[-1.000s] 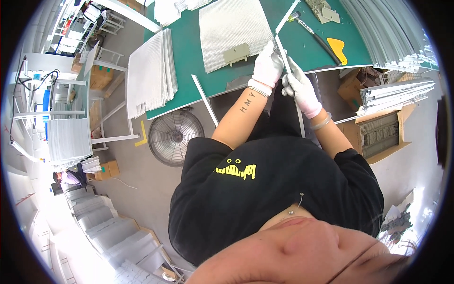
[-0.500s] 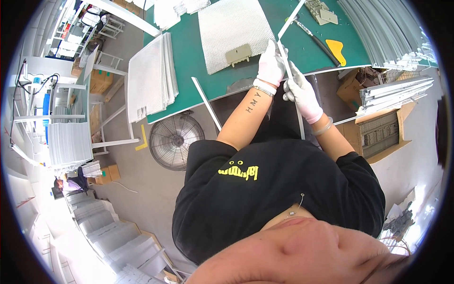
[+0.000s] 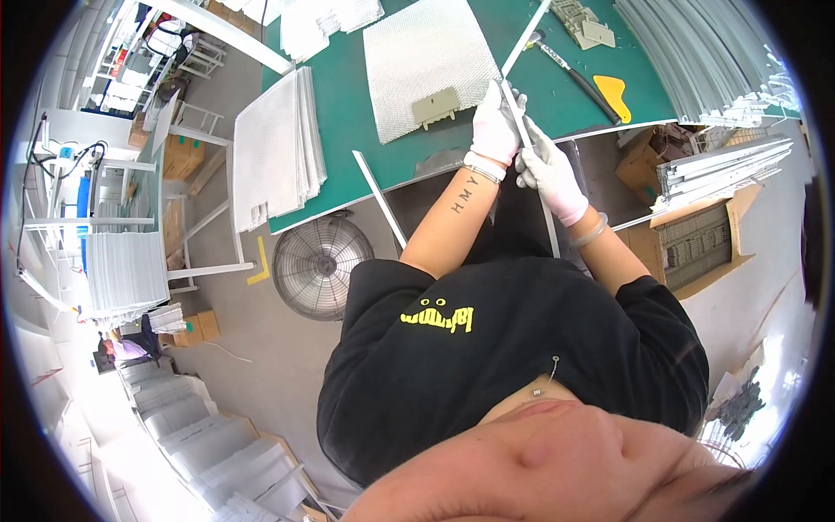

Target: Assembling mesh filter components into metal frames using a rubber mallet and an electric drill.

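While your gloved left hand (image 3: pixel 496 126) and right hand (image 3: pixel 550 170) pinch the thin metal strip (image 3: pixel 531 157) with closed fingers at upper centre, the mesh panel (image 3: pixel 426 61) above lies unframed, so most of the fitting looks undone.

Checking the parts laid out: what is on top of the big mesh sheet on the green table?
A small grey plastic clip lies on the mesh sheet at its near edge. The rest of the sheet shows bare. What the clip covers cannot be seen.
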